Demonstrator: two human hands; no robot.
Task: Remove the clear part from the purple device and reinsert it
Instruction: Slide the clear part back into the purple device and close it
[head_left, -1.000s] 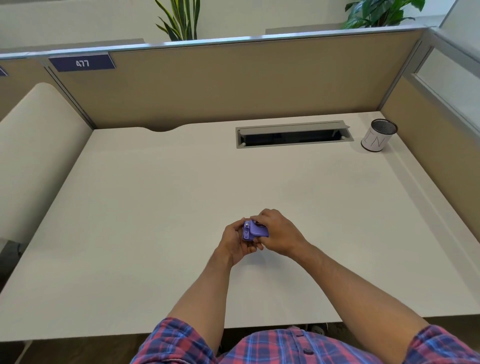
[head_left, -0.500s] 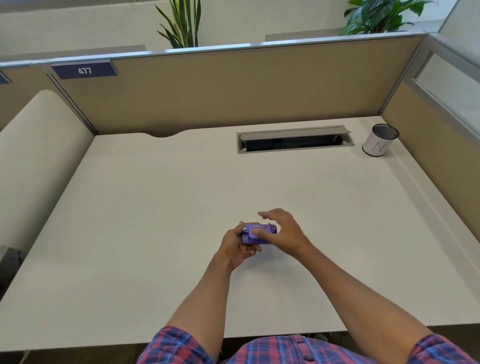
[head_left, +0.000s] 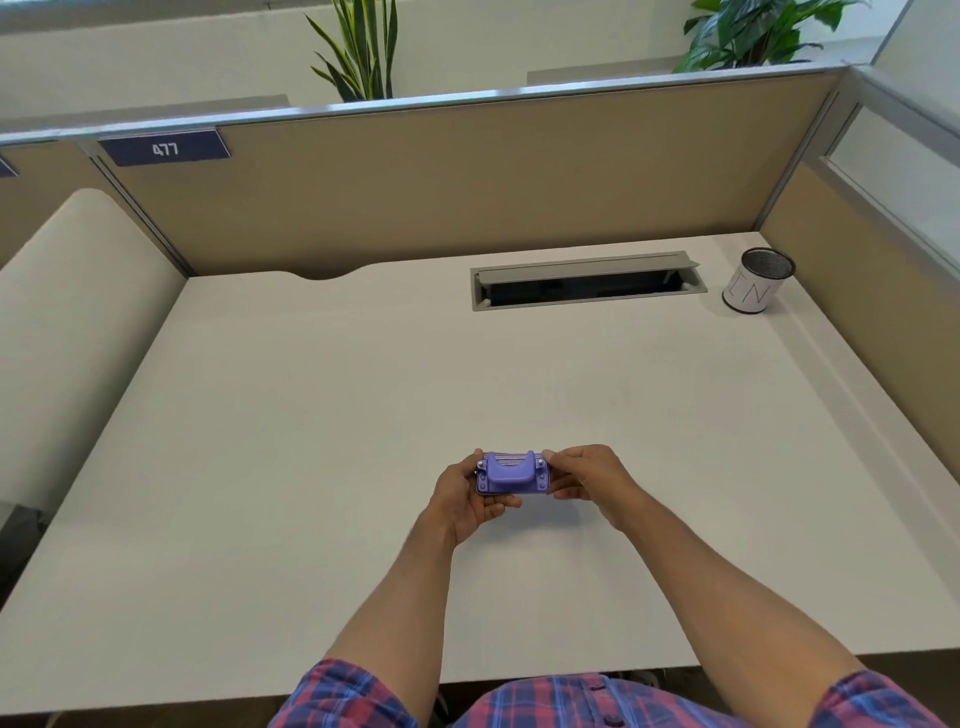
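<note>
Above the desk (head_left: 311, 415), both hands grip the ridged purple device (head_left: 511, 473).

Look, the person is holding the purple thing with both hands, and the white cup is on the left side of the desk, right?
Not quite. The head view shows the cup at the desk's far right corner, not on the left. The rest is right: the left hand and right hand hold the purple thing at its two ends.
</note>
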